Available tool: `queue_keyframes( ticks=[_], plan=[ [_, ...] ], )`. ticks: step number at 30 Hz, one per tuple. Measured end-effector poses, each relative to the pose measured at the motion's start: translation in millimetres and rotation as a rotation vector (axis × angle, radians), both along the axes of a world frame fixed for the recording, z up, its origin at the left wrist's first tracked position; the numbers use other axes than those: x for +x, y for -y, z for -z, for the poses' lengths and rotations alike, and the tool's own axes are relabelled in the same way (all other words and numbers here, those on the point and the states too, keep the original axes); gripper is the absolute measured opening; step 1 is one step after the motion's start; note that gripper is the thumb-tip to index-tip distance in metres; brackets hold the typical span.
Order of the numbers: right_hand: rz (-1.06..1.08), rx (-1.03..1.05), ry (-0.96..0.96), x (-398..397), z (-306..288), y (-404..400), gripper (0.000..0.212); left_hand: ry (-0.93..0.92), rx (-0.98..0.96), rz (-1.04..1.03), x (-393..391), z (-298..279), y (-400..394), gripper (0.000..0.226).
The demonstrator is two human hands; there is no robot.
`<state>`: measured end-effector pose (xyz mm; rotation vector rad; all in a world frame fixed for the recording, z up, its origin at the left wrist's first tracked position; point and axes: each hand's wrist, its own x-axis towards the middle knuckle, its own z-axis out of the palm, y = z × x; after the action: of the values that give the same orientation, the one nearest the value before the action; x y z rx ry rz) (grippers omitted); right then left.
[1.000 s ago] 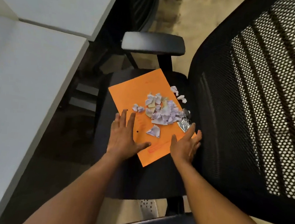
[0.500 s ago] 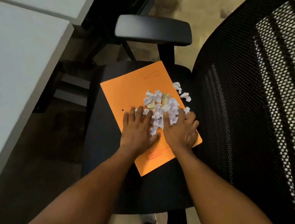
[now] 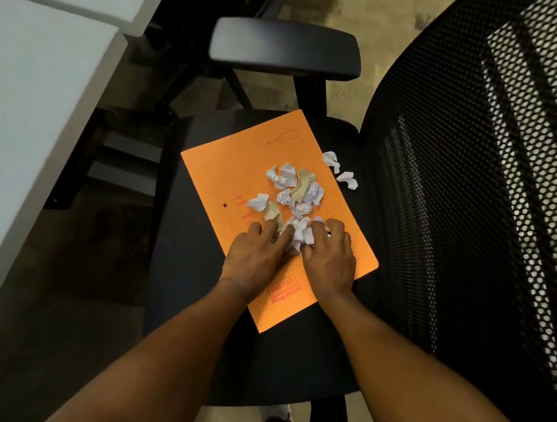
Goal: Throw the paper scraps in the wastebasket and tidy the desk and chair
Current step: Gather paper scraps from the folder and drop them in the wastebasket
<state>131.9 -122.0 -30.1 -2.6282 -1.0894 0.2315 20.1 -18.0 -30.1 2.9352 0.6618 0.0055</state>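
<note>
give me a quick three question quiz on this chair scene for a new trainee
1. True or false: the folder lies on the desk.
2. Which scraps are off the folder? A) the two scraps by the backrest B) the pile
3. What do the left hand and right hand gather between them?

Key: 1. False, it lies on the seat. 2. A. 3. A clump of scraps.
</note>
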Motion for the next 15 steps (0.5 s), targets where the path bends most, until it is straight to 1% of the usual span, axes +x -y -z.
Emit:
queue_keyframes(
  ticks=[2, 4, 7, 10, 15],
  plan=[
    [0.001, 0.025, -0.026, 1, -1, 5, 0.044, -0.019, -0.033, 0.031, -1, -3, 1, 0.036],
    [0.024, 0.040, -0.060, 2, -4, 7, 0.040, -0.058, -0.061, 0.059, -2, -5, 3, 0.031],
    [0.057, 0.047, -0.116, 5, -8, 9, 0.034, -0.080, -0.113, 0.074, -4, -9, 4, 0.030],
    [0.152, 0.113, -0.159, 3, -15, 11, 0.027, -0.037, -0.165, 0.046, -9, -18, 5, 0.029],
    [0.342, 0.232, -0.207, -6, -34, 11, 0.023, 0.079, -0.199, 0.018, -13, -42, 10, 0.014]
  ],
)
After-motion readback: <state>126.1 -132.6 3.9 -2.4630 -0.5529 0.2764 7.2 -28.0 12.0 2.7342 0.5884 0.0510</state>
